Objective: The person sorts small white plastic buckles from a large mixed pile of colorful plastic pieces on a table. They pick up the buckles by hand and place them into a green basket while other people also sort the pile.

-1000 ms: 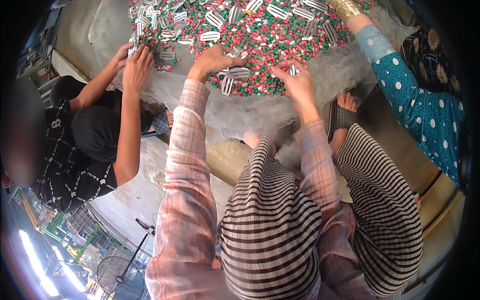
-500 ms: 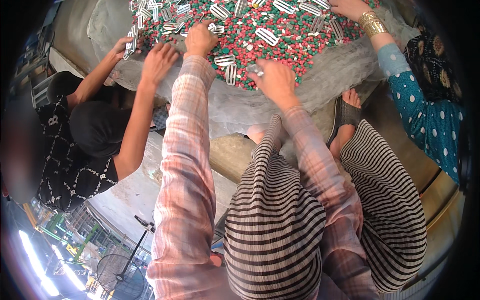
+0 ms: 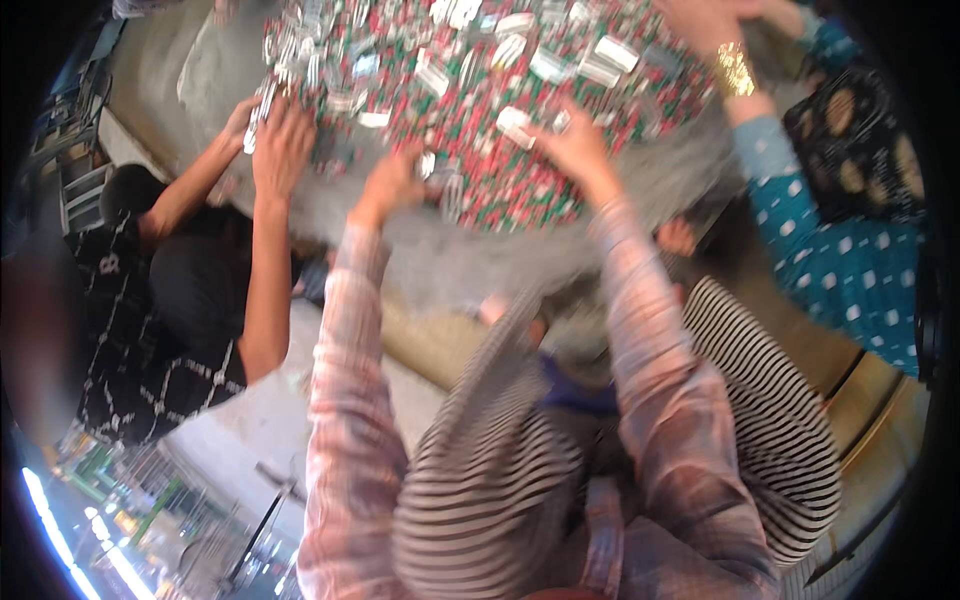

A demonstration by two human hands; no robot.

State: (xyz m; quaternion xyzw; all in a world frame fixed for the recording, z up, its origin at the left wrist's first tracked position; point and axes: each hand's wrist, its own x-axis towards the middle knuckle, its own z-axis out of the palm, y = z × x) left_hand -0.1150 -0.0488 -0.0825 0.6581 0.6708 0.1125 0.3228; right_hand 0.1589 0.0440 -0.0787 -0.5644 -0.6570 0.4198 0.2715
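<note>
Silver slotted metal pieces, shaped like slide buckles, lie scattered over a bed of small red, green and white pellets. At the near left of the bed, my left hand has its fingers curled, a small shiny metal piece at the fingertips. My right hand is over the bed's middle, thumb and fingers apart. Its thumb side reaches the end of a bright slotted piece. A pale patch shows between those fingers, too blurred to make out. Motion smears the whole picture.
A translucent grey sheet borders the pellets on my side. At the left, a person's hands hold a stack of slotted pieces. On the right, another person's hand, with a gold bracelet, reaches over the bed. My striped-clad knees are below.
My left hand has drawn back toward me with its piece. My right hand has moved right, its fingers opening wider. The left person's free hand has joined their stack. The view has shifted.
</note>
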